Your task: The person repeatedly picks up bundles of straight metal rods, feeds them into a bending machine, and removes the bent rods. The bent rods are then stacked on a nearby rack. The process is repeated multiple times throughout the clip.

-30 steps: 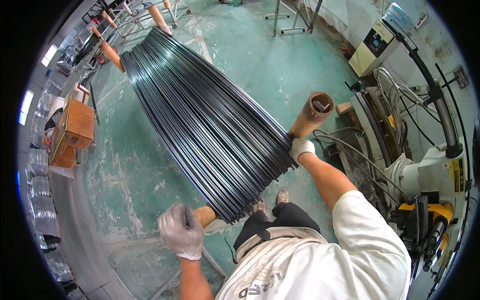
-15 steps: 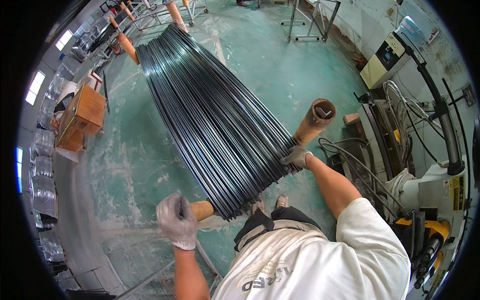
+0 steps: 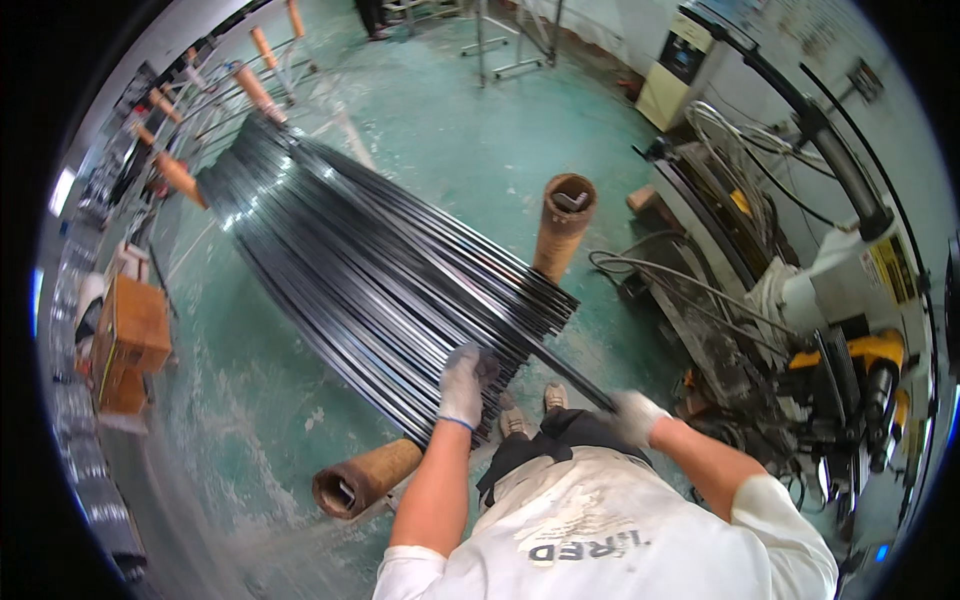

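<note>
Centrally, long glossy black rods (image 3: pixel 385 275) between brown hollow tubes (image 3: pixel 566 235).
White-gloved right hand (image 3: pixel 637 418) grips a jutting black strip (image 3: pixel 568 374); grey-gloved left hand (image 3: pixel 465 385) lies over rods, finger spread unclear; yellow-and-black machine (image 3: pixel 862 350) at right.

Long black rods (image 3: pixel 400 280) in a broad, shiny layer
They are slim and lie lengthwise side by side, running from far left to near right, with near ends forming an uneven edge. One dark length (image 3: pixel 565 373), perhaps several together, sticks out past that edge toward the near right, slanting across, its near end in the blurred right hand (image 3: pixel 634 418).
</note>
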A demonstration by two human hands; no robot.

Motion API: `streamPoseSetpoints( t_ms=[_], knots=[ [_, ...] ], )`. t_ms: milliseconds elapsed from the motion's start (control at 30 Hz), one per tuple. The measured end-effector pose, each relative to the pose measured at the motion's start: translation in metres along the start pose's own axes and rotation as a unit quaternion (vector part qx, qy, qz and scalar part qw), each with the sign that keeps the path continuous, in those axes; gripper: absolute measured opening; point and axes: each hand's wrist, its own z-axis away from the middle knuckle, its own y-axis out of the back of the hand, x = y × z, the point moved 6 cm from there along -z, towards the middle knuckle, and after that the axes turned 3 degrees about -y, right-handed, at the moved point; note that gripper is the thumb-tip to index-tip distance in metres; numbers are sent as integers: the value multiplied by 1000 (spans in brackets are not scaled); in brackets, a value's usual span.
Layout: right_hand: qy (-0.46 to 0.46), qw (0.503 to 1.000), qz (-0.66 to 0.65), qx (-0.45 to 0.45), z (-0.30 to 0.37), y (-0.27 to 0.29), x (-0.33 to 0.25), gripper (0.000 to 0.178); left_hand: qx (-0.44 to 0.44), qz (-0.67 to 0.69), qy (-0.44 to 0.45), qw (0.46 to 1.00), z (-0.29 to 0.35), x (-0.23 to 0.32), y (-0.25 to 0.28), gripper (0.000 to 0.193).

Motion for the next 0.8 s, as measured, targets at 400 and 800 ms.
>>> streamPoseSetpoints(
  t_ms=[400,800],
  knots=[
    [-285,926,21,248,239,-83,160,20,-89,126,94,984,-41,-43,-99,28],
    [-467,654,-23,595,491,-149,533,25,-232,-3,-167,958,94,106,-309,21]
  ],
)
